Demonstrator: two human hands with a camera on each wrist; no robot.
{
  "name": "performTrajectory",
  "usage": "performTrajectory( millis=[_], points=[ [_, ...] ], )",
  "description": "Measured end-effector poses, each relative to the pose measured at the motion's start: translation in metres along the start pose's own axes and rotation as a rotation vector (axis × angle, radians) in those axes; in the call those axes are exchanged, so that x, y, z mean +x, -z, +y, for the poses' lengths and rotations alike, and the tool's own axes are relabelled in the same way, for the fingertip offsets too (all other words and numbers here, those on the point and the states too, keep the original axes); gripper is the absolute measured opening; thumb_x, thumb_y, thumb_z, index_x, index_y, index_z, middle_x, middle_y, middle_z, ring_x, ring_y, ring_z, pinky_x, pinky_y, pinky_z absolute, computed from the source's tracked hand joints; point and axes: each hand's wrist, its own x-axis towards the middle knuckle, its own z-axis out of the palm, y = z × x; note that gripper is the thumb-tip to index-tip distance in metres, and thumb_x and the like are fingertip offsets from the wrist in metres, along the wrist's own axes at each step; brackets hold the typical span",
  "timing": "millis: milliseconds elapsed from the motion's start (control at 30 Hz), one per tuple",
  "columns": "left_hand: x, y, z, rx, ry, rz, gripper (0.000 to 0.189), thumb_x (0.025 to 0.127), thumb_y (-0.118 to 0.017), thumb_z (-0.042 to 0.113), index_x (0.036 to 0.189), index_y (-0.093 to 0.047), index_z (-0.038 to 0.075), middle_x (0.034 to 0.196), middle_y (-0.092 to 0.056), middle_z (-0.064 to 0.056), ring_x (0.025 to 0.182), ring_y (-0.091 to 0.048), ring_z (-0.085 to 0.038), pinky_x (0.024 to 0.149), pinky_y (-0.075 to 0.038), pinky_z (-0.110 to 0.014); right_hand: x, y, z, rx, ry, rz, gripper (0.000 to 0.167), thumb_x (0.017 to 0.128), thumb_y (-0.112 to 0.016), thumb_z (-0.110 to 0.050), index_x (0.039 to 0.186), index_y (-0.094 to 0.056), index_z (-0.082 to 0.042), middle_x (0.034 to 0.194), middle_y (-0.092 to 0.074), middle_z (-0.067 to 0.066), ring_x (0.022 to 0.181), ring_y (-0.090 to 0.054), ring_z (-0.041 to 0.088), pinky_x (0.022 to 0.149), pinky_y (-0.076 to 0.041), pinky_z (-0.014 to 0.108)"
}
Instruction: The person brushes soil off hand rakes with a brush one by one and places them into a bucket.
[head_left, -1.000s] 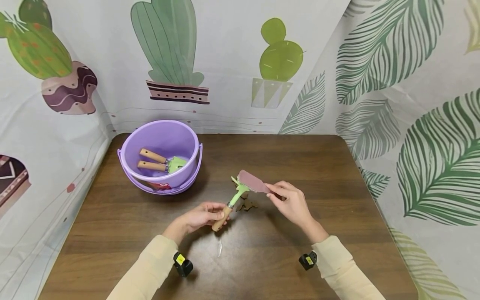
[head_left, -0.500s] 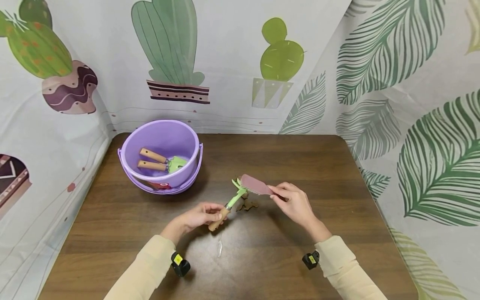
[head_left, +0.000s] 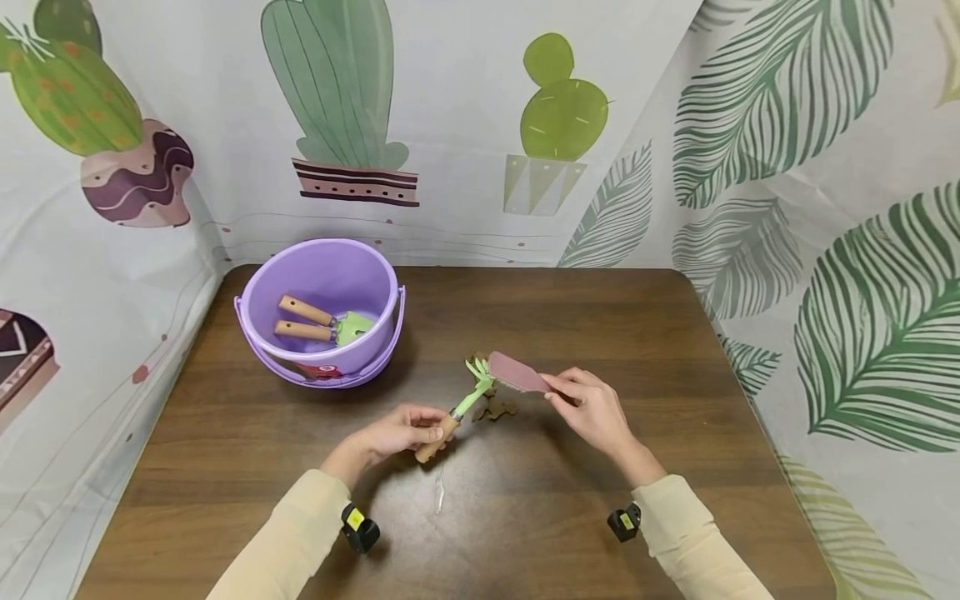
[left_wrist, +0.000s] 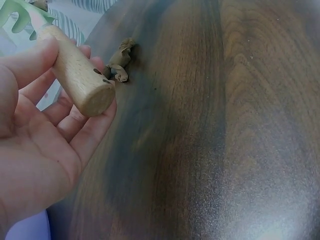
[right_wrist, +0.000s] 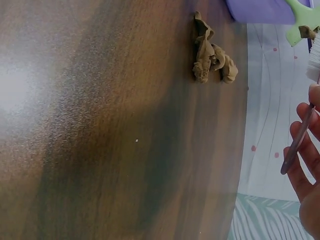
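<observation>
My left hand (head_left: pixel 405 429) grips the wooden handle (left_wrist: pixel 75 70) of a small green garden rake (head_left: pixel 467 403), its prongs pointing away from me. In my right hand (head_left: pixel 588 412) I pinch the handle of a pink brush (head_left: pixel 516 373). The brush's head overlaps the rake's prongs in the head view. White bristles (right_wrist: pixel 314 62) face the prongs in the right wrist view, where a brown bit (right_wrist: pixel 309 32) clings to the green metal. Crumpled brown clay-like lumps (right_wrist: pixel 204 55) lie on the table below the tools.
A purple bucket (head_left: pixel 330 258) stands at the back left of the brown table (head_left: pixel 600 317), holding two wooden-handled green tools (head_left: pixel 306 331). A small shiny clear streak (head_left: pixel 440 493) shows on the table near me. Printed cloth (head_left: pixel 457 125) hangs behind.
The brush has slid slightly right and down along the rake's prongs, which now show more. The rake's handle has shifted a little left. Both hands keep their hold.
</observation>
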Motion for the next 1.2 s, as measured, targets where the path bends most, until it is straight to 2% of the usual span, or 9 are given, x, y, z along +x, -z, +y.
performTrajectory(
  millis=[133, 300, 533, 733, 900, 1033, 1200],
  points=[
    [-0.001, 0.0, 0.0, 0.002, 0.002, 0.0, 0.042, 0.088, -0.058, 0.014, 0.125, -0.05, -0.006, 0.108, -0.056, -0.035, 0.095, -0.059, -0.04, 0.078, -0.052, -0.039, -0.002, -0.001, 0.002, -0.005, -0.002, 0.004, 0.027, 0.075, -0.074, -0.011, 0.102, -0.072, -0.012, 0.082, -0.066, -0.003, 0.065, -0.05, 0.008, 0.052, -0.037, 0.016],
    [-0.002, 0.0, 0.0, 0.003, -0.001, -0.005, 0.043, 0.088, -0.058, 0.014, 0.125, -0.05, -0.007, 0.107, -0.055, -0.036, 0.091, -0.061, -0.035, 0.074, -0.052, -0.033, -0.006, -0.001, 0.003, 0.004, -0.019, -0.001, 0.027, 0.075, -0.073, -0.01, 0.102, -0.072, -0.012, 0.083, -0.066, -0.003, 0.065, -0.05, 0.007, 0.053, -0.037, 0.016],
    [-0.002, 0.0, -0.001, 0.004, -0.004, 0.0, 0.042, 0.087, -0.058, 0.014, 0.124, -0.05, -0.007, 0.107, -0.054, -0.038, 0.091, -0.061, -0.036, 0.071, -0.051, -0.029, -0.005, -0.001, 0.001, 0.013, -0.03, 0.001, 0.027, 0.074, -0.074, -0.008, 0.101, -0.072, -0.012, 0.084, -0.066, -0.003, 0.063, -0.051, 0.006, 0.051, -0.038, 0.014],
    [-0.001, -0.001, -0.003, 0.011, 0.005, -0.006, 0.044, 0.087, -0.058, 0.014, 0.124, -0.049, -0.008, 0.107, -0.056, -0.035, 0.091, -0.062, -0.033, 0.074, -0.052, -0.033, 0.001, -0.001, -0.008, 0.065, -0.033, -0.006, 0.026, 0.076, -0.072, -0.008, 0.102, -0.072, -0.012, 0.084, -0.065, -0.003, 0.059, -0.051, 0.008, 0.05, -0.037, 0.012],
    [0.001, -0.002, -0.002, 0.004, 0.009, -0.01, 0.044, 0.087, -0.058, 0.013, 0.125, -0.049, -0.007, 0.109, -0.055, -0.035, 0.093, -0.061, -0.035, 0.077, -0.052, -0.035, 0.005, -0.002, -0.013, 0.093, -0.029, -0.026, 0.026, 0.076, -0.072, -0.008, 0.102, -0.072, -0.013, 0.084, -0.065, -0.005, 0.058, -0.046, 0.003, 0.049, -0.035, 0.011],
    [0.001, -0.002, 0.0, -0.003, 0.009, 0.001, 0.042, 0.088, -0.057, 0.012, 0.124, -0.051, -0.006, 0.11, -0.054, -0.036, 0.094, -0.059, -0.038, 0.075, -0.052, -0.033, 0.004, -0.001, -0.011, 0.087, -0.043, -0.038, 0.027, 0.076, -0.073, -0.007, 0.102, -0.072, -0.012, 0.083, -0.065, -0.006, 0.058, -0.046, 0.002, 0.05, -0.035, 0.011],
    [0.001, -0.002, 0.0, 0.001, -0.008, -0.005, 0.04, 0.088, -0.057, 0.012, 0.123, -0.051, -0.007, 0.109, -0.054, -0.037, 0.091, -0.06, -0.034, 0.074, -0.052, -0.032, 0.001, 0.001, -0.005, 0.072, -0.062, -0.067, 0.028, 0.075, -0.074, -0.009, 0.103, -0.071, -0.012, 0.082, -0.064, -0.006, 0.058, -0.045, 0.003, 0.049, -0.034, 0.011]
  ],
)
